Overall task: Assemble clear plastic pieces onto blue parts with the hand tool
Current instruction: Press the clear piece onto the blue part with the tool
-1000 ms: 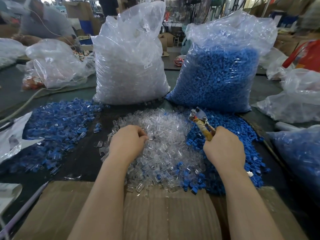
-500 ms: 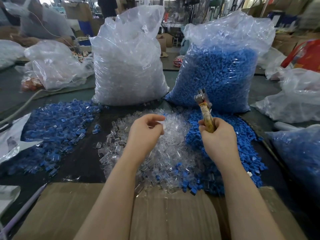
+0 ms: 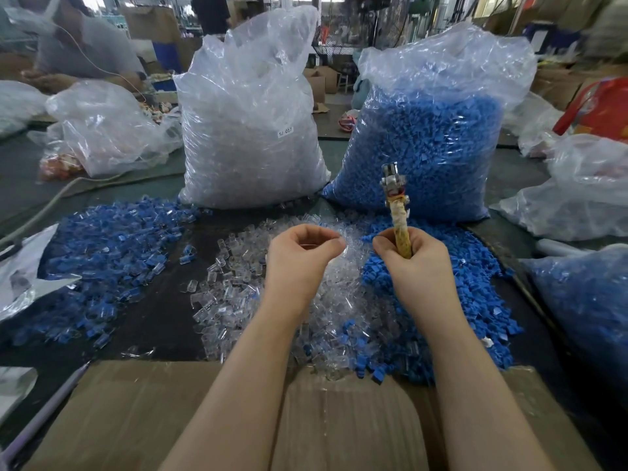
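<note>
right hand (image 3: 419, 266) gripping hand tool (image 3: 397, 212) — upright, left hand (image 3: 299, 256) curled

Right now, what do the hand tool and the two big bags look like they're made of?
Hand tool: shiny head, probably steel; handle wrapped in yellowish tape or cord, hard to tell which. Left bag and right bag: thin clear plastic film, crinkled and glossy, contents showing through.

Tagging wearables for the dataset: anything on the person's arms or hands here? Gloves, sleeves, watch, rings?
Nothing worn that shows. Left hand and right hand are bare, no gloves. Both forearms are bare up to the bottom edge of the frame: no sleeves, watch or wristband in view. No rings visible, though the fingers are partly hidden.
</note>
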Tool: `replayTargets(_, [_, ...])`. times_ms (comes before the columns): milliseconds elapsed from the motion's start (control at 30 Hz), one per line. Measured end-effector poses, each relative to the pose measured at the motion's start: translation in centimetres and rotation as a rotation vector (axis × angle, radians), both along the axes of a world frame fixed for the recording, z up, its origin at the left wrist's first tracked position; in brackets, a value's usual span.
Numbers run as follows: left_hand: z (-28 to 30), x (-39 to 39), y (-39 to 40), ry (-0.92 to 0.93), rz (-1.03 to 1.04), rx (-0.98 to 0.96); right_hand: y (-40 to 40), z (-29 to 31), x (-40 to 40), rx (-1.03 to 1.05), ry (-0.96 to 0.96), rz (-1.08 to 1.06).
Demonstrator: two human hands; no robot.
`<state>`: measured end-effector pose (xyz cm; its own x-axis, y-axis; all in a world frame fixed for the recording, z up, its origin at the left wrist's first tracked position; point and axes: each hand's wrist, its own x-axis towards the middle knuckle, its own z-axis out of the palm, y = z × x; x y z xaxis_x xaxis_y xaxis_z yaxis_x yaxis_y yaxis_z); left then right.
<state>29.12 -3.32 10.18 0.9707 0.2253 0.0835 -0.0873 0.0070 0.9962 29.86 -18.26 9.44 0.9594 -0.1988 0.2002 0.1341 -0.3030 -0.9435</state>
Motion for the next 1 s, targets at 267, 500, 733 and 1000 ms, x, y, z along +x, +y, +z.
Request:
replayTargets(267, [0.0, 0.0, -0.7, 0.061, 0.008, -0.224, 1.0, 0.2, -0.3, -0.007, -0.121, 0.062])
replayTargets(500, [0.2, -0.2, -1.2, 0.062, -0.016, -0.258, 1.6, 0.3, -0.8, -0.078, -0.197, 0.063])
replayTargets(733, [0.4, -0.6, -1.8, 0.020, -0.007, -0.305, 2.0, 0.3, -1.1, -0.159, -0.265, -0.026])
replayTargets(1000, [0.4, -0.8, -2.0, -0.079, 0.042, -0.160, 2.4, 0.2, -1.1, -0.162, -0.250, -0.047])
